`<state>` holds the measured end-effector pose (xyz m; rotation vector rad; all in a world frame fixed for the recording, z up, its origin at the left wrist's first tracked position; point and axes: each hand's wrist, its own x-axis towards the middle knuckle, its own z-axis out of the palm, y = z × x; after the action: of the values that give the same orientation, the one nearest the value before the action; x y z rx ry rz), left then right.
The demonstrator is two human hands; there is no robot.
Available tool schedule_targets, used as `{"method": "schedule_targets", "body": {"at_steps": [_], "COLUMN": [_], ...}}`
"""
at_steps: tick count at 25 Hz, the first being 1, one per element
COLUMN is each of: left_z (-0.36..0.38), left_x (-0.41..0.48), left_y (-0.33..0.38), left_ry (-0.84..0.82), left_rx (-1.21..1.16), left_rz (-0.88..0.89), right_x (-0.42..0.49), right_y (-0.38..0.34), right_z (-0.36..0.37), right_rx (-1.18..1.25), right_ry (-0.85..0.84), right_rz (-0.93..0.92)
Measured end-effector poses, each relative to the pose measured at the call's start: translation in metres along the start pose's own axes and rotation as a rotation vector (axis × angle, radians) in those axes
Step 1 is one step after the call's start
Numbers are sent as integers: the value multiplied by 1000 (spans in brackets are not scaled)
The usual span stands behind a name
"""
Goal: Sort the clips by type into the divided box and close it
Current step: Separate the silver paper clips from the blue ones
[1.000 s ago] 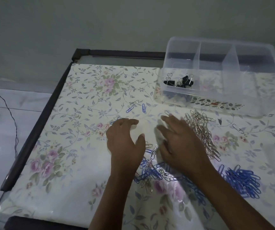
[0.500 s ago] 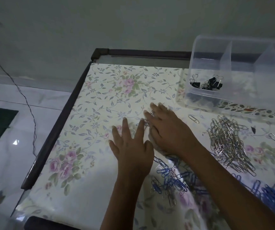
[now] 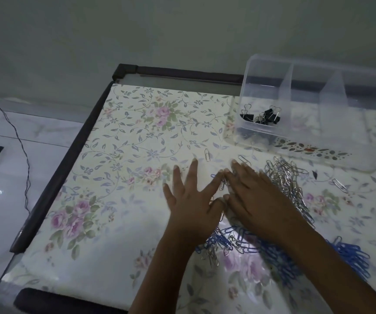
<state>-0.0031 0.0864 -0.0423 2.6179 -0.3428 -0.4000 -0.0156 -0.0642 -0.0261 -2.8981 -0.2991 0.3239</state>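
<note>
two hands lie flat on the floral table cover (image 3: 126, 155), the largest thing in view. beyond the right fingertips, well apart, stands the clear divided box (image 3: 244, 87), open-topped, with black binder clips (image 3: 269, 116) in its leftmost compartment. the left hand (image 3: 194, 207) presses down with fingers straight and spread; the right hand (image 3: 257, 200) keeps its fingers straight and close together. a silver clip pile (image 3: 286, 182) lies just beside the right little finger. a mixed clip heap (image 3: 225, 243) sits behind both thumbs, and a blue clip pile (image 3: 350, 257) is past the right forearm. one loose silver clip (image 3: 207, 155) lies just beyond the left fingertips, apart from them.
</note>
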Motion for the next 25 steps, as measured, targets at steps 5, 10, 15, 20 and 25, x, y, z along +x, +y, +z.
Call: {"method": "schedule_targets", "body": {"at_steps": [5, 10, 15, 20, 25], "left_z": [5, 1, 4, 4, 4], "left_x": [-4, 0, -2, -1, 0], "left_y": [5, 5, 7, 6, 8], "left_ry": [0, 89, 74, 23, 47], "left_rx": [-30, -162, -127, -7, -19], "left_rz": [90, 87, 115, 53, 37], "right_x": [-23, -45, -38, -37, -51], "right_y": [2, 7, 2, 8, 1], "right_z": [2, 9, 9, 16, 16], "right_rx": [26, 32, -25, -52, -81], "right_ry": [99, 345, 450, 415, 372], "right_rz": [93, 151, 248, 327, 277]}}
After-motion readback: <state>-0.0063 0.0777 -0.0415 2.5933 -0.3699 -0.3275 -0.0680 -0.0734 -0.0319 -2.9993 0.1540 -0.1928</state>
